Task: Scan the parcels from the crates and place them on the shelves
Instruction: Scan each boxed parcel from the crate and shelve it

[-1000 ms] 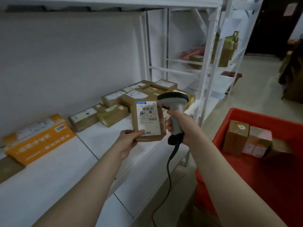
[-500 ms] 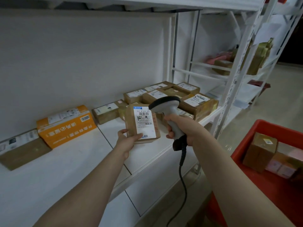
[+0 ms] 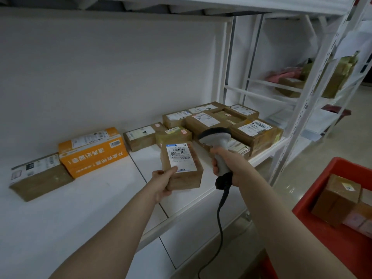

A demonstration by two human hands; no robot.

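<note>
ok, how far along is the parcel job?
Done: a row of parcels lies on the white shelf, including an orange box. In hand: the left hand holds a brown parcel label-up above the shelf; the right hand grips the barcode scanner beside it. Scan state unclear. Left: shelving this one, plus at least two boxes in the red crate.

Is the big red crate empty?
Not empty. The red plastic crate holds a brown cardboard box and a pinkish parcel beside it.

Plain white wall [image 3: 100,67], glossy beige floor [image 3: 332,141], dim light.
</note>
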